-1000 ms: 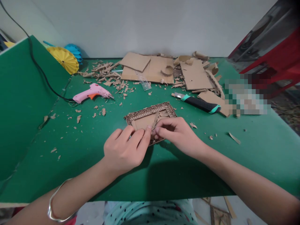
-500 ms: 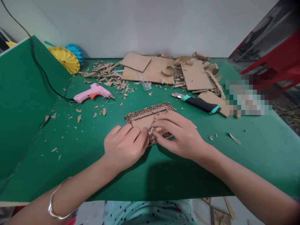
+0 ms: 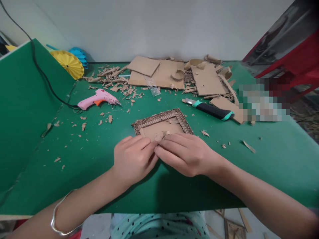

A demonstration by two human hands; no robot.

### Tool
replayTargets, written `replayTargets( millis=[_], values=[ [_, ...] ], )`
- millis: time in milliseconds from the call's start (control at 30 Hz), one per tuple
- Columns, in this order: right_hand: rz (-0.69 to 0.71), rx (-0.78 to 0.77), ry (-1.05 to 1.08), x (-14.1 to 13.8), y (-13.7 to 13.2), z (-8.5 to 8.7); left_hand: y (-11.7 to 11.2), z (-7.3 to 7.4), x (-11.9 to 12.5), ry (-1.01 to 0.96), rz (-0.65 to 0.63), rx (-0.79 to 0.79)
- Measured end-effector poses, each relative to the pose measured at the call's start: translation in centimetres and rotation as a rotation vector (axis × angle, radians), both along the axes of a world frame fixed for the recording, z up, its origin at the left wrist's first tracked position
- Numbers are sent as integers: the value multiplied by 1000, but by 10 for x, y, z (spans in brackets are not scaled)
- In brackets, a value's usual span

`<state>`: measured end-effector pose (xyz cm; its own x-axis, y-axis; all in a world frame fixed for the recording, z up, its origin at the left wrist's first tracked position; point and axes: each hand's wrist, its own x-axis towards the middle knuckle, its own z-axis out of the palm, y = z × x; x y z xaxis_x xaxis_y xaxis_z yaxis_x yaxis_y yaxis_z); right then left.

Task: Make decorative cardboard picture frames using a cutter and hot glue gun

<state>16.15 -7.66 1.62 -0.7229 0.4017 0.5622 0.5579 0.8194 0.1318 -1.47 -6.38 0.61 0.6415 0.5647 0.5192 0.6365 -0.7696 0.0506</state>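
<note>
A small rectangular cardboard frame with exposed corrugated borders lies on the green table in front of me, tilted slightly. My left hand is closed at its near-left side, thumb and forefinger gripping the near border. Just beside it, my right hand pinches the same near edge, its fingertips meeting those of the left. Torn paper bits lie inside the frame by the right fingertips. My fingers cover most of the near border.
A pink glue gun with a black cord lies left. A utility knife, blade out, sits right beyond the frame. Cardboard sheets, scraps and a clear ruler lie along the back. Yellow paper fan at left.
My right hand has come down and closer to me, its fingers now pinched at the near border. The frame's right corner is uncovered, and a scrap shows on the table right of it.
</note>
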Motion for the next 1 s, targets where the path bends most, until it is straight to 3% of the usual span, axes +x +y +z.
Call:
replayTargets(
  millis=[133, 267, 367, 467, 733, 867, 1000],
  values=[
    [-28, -197, 90, 0, 1, -4, -2, -1, 1, -3, 14, 17],
    [-344, -557, 599, 10, 11, -8, -2, -2, 1, -21, 51, -19],
    [-442, -597, 695, 17, 20, -8, 0, -2, 0, -67, 63, -116],
    [-432, -655, 704, 17, 20, -6, 3, -3, -1, -114, 60, -168],
    [-293, -1128, 992, 7, 12, -4, 4, -4, -2, -118, 48, -116],
    [-144, -1273, 1124, 9, 16, -2, 6, -2, -1, -127, 40, -123],
    [-90, -1333, 1171, 8, 13, 0, 7, 1, -1, -142, 21, -144]
  ],
)
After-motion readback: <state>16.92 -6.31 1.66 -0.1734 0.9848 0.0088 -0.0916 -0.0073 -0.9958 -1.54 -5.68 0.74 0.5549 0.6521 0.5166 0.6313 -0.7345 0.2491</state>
